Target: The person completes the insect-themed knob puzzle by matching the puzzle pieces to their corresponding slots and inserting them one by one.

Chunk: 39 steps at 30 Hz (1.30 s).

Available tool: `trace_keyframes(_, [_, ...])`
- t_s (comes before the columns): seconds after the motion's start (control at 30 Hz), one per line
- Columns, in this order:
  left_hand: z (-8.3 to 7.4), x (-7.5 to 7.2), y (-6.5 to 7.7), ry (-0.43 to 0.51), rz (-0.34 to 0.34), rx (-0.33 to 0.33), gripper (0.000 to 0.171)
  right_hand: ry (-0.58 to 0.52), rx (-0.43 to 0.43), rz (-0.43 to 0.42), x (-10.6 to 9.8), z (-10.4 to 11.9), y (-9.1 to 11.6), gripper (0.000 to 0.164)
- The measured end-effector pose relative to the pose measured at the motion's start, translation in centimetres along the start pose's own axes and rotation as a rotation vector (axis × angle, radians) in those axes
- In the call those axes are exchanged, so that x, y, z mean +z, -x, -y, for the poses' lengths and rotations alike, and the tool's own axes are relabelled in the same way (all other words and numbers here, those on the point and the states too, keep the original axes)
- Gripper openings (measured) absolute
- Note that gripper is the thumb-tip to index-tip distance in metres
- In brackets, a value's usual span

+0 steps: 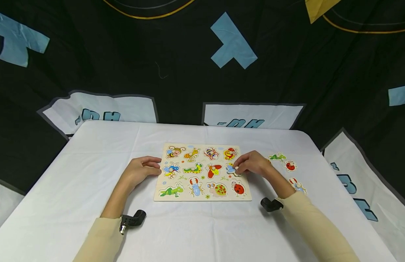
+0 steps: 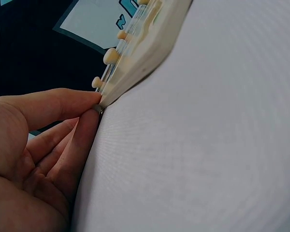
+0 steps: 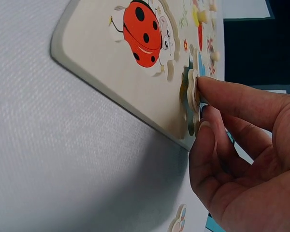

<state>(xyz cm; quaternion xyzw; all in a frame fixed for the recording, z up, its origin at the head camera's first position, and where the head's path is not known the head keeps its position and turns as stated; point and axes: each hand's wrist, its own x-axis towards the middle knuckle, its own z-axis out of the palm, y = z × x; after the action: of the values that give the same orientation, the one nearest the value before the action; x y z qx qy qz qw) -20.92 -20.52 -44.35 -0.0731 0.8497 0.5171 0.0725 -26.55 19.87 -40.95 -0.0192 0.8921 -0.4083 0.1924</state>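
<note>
A wooden insect puzzle board lies on the white table, its recesses showing bright insect pictures. My right hand pinches a blue winged insect puzzle piece between thumb and fingers at the board's right side. In the right wrist view this piece is tilted over a matching recess, above the ladybug recess. At the board's left edge, the thumb and finger of my left hand grip the rim. The left wrist view shows those fingertips right at the board's edge, near several wooden knobs.
Right of the board lie loose pieces: a green insect, a ladybug and a blue beetle. My right forearm passes beside them. A black patterned cloth hangs behind the white-covered table.
</note>
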Motion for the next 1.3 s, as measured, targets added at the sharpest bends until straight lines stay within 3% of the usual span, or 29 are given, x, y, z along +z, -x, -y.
trace_keyframes(1.3, [0.12, 0.09, -0.04, 0.003, 0.000, 0.003, 0.050, -0.010, 0.065, -0.026, 1.03, -0.29, -0.63, 0.018])
